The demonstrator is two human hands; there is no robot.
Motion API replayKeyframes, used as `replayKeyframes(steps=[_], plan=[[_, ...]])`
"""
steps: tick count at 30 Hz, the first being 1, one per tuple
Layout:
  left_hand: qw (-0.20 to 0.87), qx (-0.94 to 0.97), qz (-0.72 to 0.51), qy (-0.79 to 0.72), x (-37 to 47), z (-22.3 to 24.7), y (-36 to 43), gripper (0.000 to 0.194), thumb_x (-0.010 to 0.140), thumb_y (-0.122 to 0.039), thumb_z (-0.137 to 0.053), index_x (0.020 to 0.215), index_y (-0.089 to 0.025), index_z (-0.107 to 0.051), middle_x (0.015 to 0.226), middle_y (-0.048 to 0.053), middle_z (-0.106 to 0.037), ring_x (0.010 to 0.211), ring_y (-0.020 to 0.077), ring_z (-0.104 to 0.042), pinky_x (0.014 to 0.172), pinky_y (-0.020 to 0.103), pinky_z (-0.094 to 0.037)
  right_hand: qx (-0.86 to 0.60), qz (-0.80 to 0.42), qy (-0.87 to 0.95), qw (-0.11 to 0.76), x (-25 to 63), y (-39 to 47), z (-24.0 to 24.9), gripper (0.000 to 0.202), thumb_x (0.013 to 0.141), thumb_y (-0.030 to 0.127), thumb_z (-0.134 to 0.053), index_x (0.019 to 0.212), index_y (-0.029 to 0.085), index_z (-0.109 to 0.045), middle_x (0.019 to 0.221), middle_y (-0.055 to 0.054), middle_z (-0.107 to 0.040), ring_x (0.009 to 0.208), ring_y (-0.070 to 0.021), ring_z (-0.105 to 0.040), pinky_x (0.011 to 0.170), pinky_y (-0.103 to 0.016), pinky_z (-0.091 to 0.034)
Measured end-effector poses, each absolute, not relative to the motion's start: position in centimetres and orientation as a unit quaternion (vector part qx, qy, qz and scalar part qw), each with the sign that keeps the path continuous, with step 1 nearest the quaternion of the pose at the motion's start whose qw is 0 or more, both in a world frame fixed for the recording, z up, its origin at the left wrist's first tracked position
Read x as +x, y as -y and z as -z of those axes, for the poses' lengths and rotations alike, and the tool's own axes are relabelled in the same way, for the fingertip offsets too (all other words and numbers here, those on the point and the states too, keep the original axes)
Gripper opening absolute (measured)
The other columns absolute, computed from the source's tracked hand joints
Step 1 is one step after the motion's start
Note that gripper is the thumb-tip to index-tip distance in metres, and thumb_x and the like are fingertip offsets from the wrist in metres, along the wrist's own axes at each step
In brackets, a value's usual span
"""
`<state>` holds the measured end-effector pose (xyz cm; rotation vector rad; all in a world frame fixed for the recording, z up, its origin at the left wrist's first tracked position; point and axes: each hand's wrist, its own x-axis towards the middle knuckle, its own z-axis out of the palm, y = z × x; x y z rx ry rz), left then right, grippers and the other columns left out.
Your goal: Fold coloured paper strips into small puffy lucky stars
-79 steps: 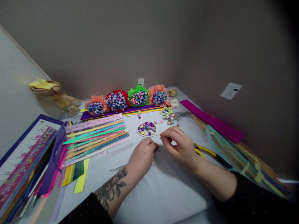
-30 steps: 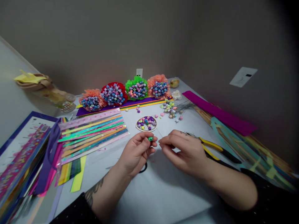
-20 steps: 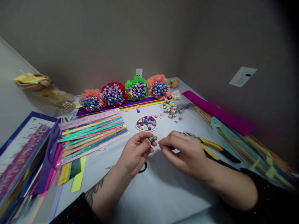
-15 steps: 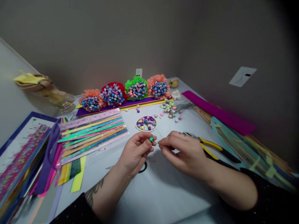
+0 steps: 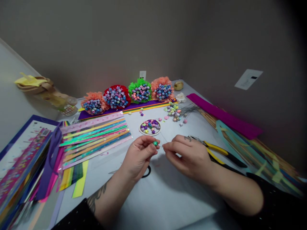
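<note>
Left hand [image 5: 137,157] pinches green star [image 5: 155,143]; right hand [image 5: 189,156], at star's 3 o'clock, pinches thin strand [image 5: 164,137]; likely threading, next needs steady alignment.

The dish [image 5: 140,132] is set on the surface [image 5: 177,199], with loose stars [image 5: 151,122] contained in it. Just before the dish, a single star [image 5: 155,143] is held in the left hand's [image 5: 139,156] grip; before it and rightward, a wire [image 5: 164,137] is held by the right hand [image 5: 188,156]. Scissors [image 5: 149,172], partly covered, are laid nearer than the dish. To its right and nearer, pliers [image 5: 219,148] are placed; farther right, bundled sticks [image 5: 251,153] are laid. Behind it, rightward, wired stars [image 5: 173,109] are gathered; behind it, mostly leftward, four flowers [image 5: 141,91] are lined up. To its left, packaged strips [image 5: 96,137] are spread.
</note>
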<state>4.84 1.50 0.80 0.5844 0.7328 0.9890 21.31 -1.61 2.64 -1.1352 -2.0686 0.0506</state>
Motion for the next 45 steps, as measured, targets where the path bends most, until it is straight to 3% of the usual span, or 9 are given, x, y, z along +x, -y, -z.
replayKeyframes(steps=[4, 7, 12, 16, 18, 24, 32, 40, 45], plan=[[0.738, 0.324, -0.472, -0.356, 4.8, -0.7, -1.7, 0.023, 0.056, -0.02, -0.085, 0.072, -0.017, -0.069, 0.073, 0.0, -0.071, 0.063, 0.0069, -0.062, 0.063, 0.016, -0.05, -0.446, 0.071, 0.82, 0.351, 21.5, 1.6, -2.4, 0.024, 0.086, 0.013, -0.052, 0.066, 0.019, -0.063, 0.058, 0.0, -0.053, 0.054, -0.0119, -0.046, 0.054, -0.025, -0.038], [0.69, 0.392, -0.487, -0.364, 4.5, -0.3, -1.9, 0.018, 0.06, -0.021, -0.083, 0.073, -0.019, -0.071, 0.076, 0.0, -0.072, 0.068, 0.0081, -0.063, 0.067, 0.018, -0.05, -0.441, 0.042, 0.819, 0.365, 21.5, 1.6, -2.6, 0.02, 0.085, 0.012, -0.052, 0.071, 0.017, -0.065, 0.059, -0.001, -0.055, 0.054, -0.0116, -0.048, 0.054, -0.025, -0.039], [0.602, 0.511, -0.481, -0.381, 3.8, -0.1, -2.3, 0.013, 0.066, -0.023, -0.079, 0.078, -0.02, -0.074, 0.082, 0.003, -0.073, 0.077, 0.0141, -0.065, 0.073, 0.023, -0.051, -0.47, -0.242, 0.744, 0.409, 21.7, 0.9, -3.3, 0.014, 0.079, 0.012, -0.055, 0.073, 0.017, -0.067, 0.062, 0.001, -0.062, 0.056, -0.0088, -0.055, 0.053, -0.02, -0.042], [0.571, 0.557, -0.465, -0.384, 3.5, -0.6, -2.5, 0.011, 0.068, -0.021, -0.076, 0.079, -0.02, -0.074, 0.082, 0.004, -0.074, 0.08, 0.0161, -0.066, 0.075, 0.025, -0.051, -0.491, -0.428, 0.664, 0.367, 21.8, 0.4, -3.3, 0.013, 0.079, 0.02, -0.056, 0.072, 0.016, -0.067, 0.055, 0.002, -0.061, 0.047, -0.0091, -0.052, 0.044, -0.019, -0.038], [0.561, 0.569, -0.457, -0.39, 3.5, -0.7, -2.6, 0.011, 0.068, -0.021, -0.076, 0.079, -0.02, -0.075, 0.082, 0.005, -0.074, 0.08, 0.0169, -0.066, 0.075, 0.026, -0.052, -0.491, -0.386, 0.687, 0.372, 21.7, 0.4, -3.0, 0.014, 0.079, 0.018, -0.055, 0.071, 0.016, -0.066, 0.057, 0.001, -0.062, 0.051, -0.0098, -0.054, 0.047, -0.02, -0.04], [0.563, 0.545, -0.46, -0.418, 3.7, -0.3, -2.6, 0.011, 0.069, -0.023, -0.075, 0.079, -0.019, -0.074, 0.082, 0.005, -0.074, 0.076, 0.016, -0.065, 0.07, 0.025, -0.052, -0.461, -0.063, 0.784, 0.41, 21.0, 1.0, -2.1, 0.022, 0.081, 0.011, -0.049, 0.066, 0.017, -0.064, 0.055, 0.0, -0.054, 0.053, -0.011, -0.05, 0.054, -0.022, -0.04], [0.593, 0.52, -0.469, -0.397, 3.9, -0.4, -2.6, 0.012, 0.064, -0.022, -0.079, 0.073, -0.019, -0.074, 0.077, 0.004, -0.073, 0.074, 0.0158, -0.066, 0.071, 0.026, -0.051, -0.499, -0.494, 0.58, 0.413, 20.6, 0.3, -2.4, 0.012, 0.076, 0.022, -0.057, 0.066, 0.016, -0.061, 0.051, 0.004, -0.055, 0.044, -0.0078, -0.047, 0.043, -0.018, -0.037], [0.653, 0.467, -0.471, -0.367, 3.9, -0.4, -2.2, 0.04, 0.065, -0.018, -0.079, 0.103, -0.02, -0.068, 0.084, 0.005, -0.073, 0.081, 0.0164, -0.068, 0.069, 0.024, -0.053, -0.492, -0.219, 0.714, 0.447, 20.5, 1.0, -2.6, 0.016, 0.076, 0.01, -0.054, 0.065, 0.018, -0.061, 0.059, 0.001, -0.059, 0.055, -0.0095, -0.054, 0.054, -0.02, -0.041], [0.648, 0.463, -0.473, -0.378, 3.9, -0.7, -2.0, 0.033, 0.064, -0.021, -0.079, 0.096, -0.019, -0.069, 0.084, 0.005, -0.073, 0.08, 0.0165, -0.067, 0.07, 0.024, -0.053, -0.461, -0.155, 0.746, 0.454, 20.5, 1.2, -2.3, 0.017, 0.078, 0.009, -0.051, 0.069, 0.019, -0.061, 0.059, 0.001, -0.057, 0.055, -0.0099, -0.054, 0.054, -0.02, -0.041]])
